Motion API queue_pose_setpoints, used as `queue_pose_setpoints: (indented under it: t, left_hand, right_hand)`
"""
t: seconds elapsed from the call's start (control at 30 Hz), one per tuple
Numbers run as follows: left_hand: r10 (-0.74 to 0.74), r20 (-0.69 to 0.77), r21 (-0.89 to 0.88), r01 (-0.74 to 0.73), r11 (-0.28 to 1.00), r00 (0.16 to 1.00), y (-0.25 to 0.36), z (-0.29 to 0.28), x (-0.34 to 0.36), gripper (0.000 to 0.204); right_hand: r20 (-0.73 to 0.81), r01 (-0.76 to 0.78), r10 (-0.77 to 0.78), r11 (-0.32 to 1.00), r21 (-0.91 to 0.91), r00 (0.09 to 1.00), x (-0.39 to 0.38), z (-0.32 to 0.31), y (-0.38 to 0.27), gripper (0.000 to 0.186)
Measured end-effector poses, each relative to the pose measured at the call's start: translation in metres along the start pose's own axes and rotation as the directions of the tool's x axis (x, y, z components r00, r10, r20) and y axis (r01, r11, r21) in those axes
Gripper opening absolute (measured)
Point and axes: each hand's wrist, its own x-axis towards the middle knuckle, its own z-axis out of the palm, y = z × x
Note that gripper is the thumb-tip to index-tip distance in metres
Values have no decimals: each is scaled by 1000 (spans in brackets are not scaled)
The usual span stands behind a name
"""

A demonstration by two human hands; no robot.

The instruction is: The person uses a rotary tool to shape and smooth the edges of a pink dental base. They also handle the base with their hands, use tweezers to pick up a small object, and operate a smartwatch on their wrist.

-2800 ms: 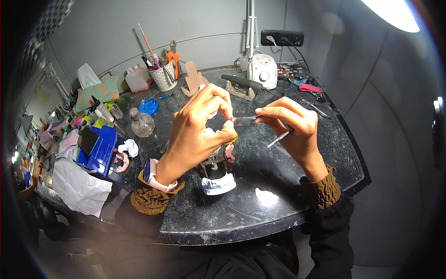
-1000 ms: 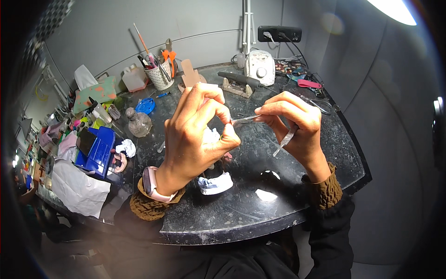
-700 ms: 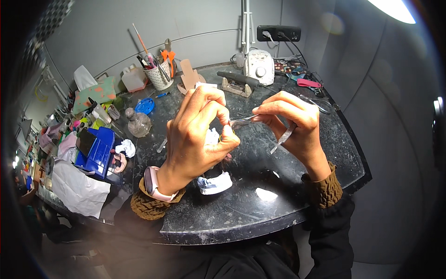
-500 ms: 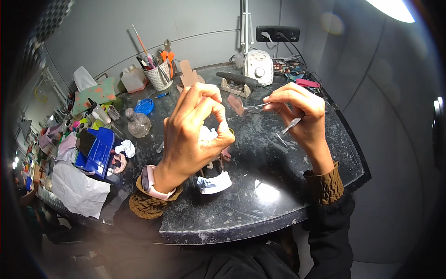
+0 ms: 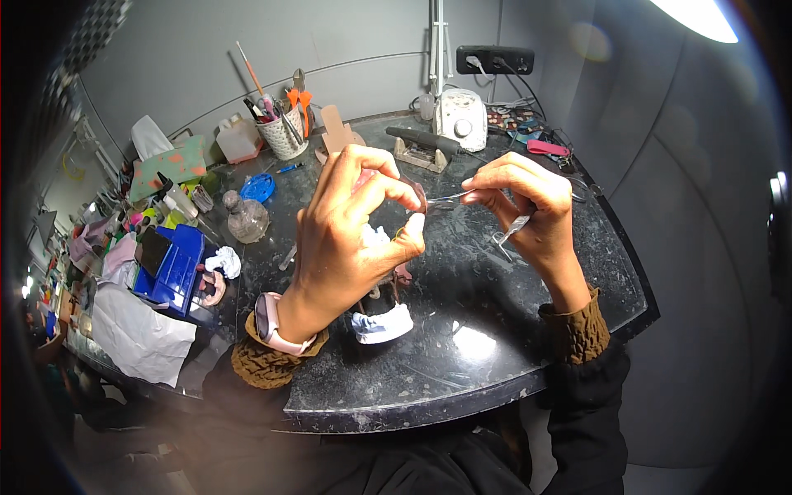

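Note:
My left hand (image 5: 346, 235) is closed in a pinch at a small translucent pinkish-brown piece (image 5: 419, 191), above the table's middle. My right hand (image 5: 528, 214) grips a thin metal instrument (image 5: 448, 198), whose tip meets that piece; a second thin silvery item (image 5: 513, 231) lies across its fingers. Below my left hand stands a metal frame with reddish parts (image 5: 400, 277), partly hidden, with white material (image 5: 375, 235) behind my fingers. A white dental cast (image 5: 381, 326) is at its near end.
Around the dark worktop (image 5: 429, 388) are a blue tray (image 5: 181, 272), white paper (image 5: 144, 330), a glass flask (image 5: 246, 221), blue lid (image 5: 257, 188), pen holder (image 5: 283, 139), grey handpiece on a stand (image 5: 421, 153), white control unit (image 5: 460, 120) and pink strap (image 5: 548, 148).
Half a second ago the pinkish piece was up and right of my left fingertips; it is now down against them. My right hand rose rightward earlier and has since shifted slightly left and down.

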Motion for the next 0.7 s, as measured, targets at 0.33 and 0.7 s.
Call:
queue_pose_setpoints:
  t: [0.33,0.7]
  left_hand:
    - [7,-4,1,-7,1000,1000,-1,2,0,17]
    - [28,-8,82,-27,996,1000,1,3,0,17]
  right_hand:
    - [-12,73,-74,996,-57,997,-2,1,0,21]
    - [-11,49,-49,998,-29,999,-5,8,0,17]
